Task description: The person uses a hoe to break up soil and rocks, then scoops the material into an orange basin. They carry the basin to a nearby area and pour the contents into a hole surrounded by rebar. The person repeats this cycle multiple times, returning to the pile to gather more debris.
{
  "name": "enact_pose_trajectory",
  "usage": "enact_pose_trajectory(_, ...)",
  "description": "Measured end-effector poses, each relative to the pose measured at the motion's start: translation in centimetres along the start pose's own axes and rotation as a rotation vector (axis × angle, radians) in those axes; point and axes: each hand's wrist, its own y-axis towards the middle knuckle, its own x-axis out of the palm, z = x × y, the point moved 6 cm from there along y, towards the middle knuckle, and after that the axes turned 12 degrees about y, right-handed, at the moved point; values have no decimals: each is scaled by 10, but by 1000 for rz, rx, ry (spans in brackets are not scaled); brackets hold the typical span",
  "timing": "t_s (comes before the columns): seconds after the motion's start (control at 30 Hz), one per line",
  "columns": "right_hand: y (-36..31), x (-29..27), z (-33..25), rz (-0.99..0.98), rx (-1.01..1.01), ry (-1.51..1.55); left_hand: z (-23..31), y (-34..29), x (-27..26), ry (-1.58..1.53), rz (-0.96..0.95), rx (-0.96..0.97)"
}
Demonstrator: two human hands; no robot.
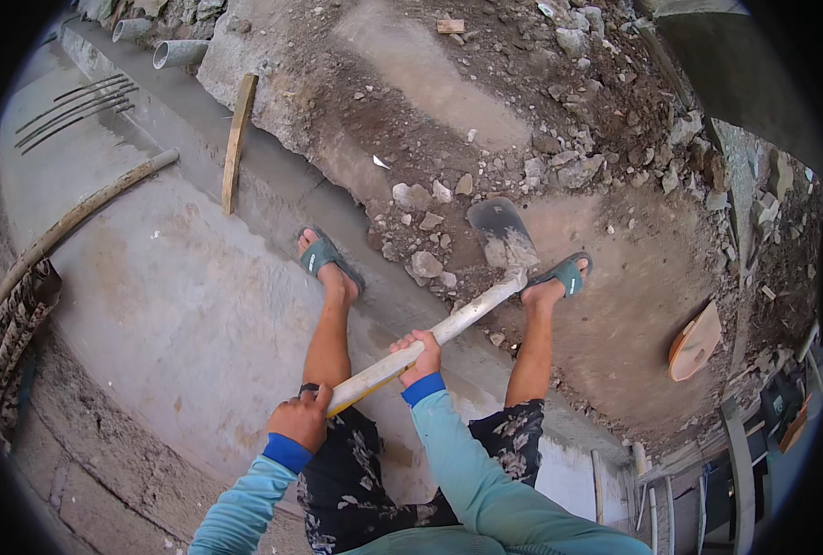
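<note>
A person in light blue sleeves with darker blue cuffs looks down at a shovel (476, 307) held slantwise across the body. The left hand (299, 421), with a dark band at the wrist or thumb side, is closed around the near end of the pale handle, in front of the dark floral shorts (347, 476). The right hand (421, 354) is wrapped around the handle farther along, fingers curled over it, well apart from the left. The handle runs up and to the right to the dark, rounded blade (506, 231), which is dusted with soil near its neck and rests on the dirt just beside the right sandal (571, 276). The left sandal (326, 257) stands on the grey concrete edge, with small stones (425, 265) lying between it and the blade. Beyond spreads brown earth with broken rubble (578, 171). To the left are a wooden stake (239, 143), thin metal rods (77, 113) and a long, curved-looking pole (83, 205); a tan flat piece (698, 340) lies at far right
</note>
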Motion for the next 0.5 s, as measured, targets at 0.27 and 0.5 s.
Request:
enact_pose_trajectory(0.27,59,101,-306,-108,-523,84,120,246,-87,-62,547,396)
enact_pose_trajectory(0.5,83,202,-217,-148,-494,-158,35,226,-109,-136,483,211)
